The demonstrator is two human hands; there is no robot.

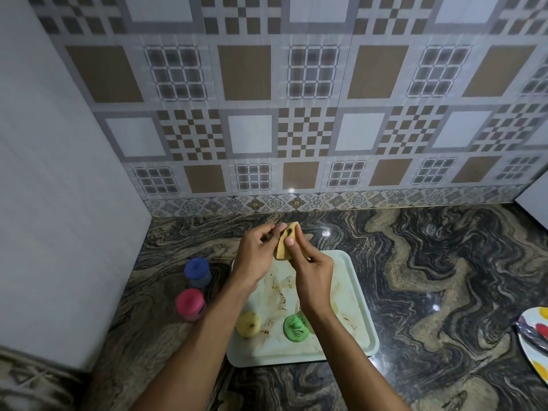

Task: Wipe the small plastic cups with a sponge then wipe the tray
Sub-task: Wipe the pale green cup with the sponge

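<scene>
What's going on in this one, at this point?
A person holds a yellow foam sponge in both hands above a pale rectangular plastic tray. The left hand pinches its top end; the right hand grips it lower, thumb pressed on. The tray is smeared brown. A small yellow plastic cup and a small green plastic cup sit on its near part. A small blue plastic cup and a small pink plastic cup stand on the dark marbled counter, left of it.

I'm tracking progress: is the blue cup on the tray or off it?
Off it. The blue cup stands on the counter, left of the tray, next to the pink cup.
</scene>
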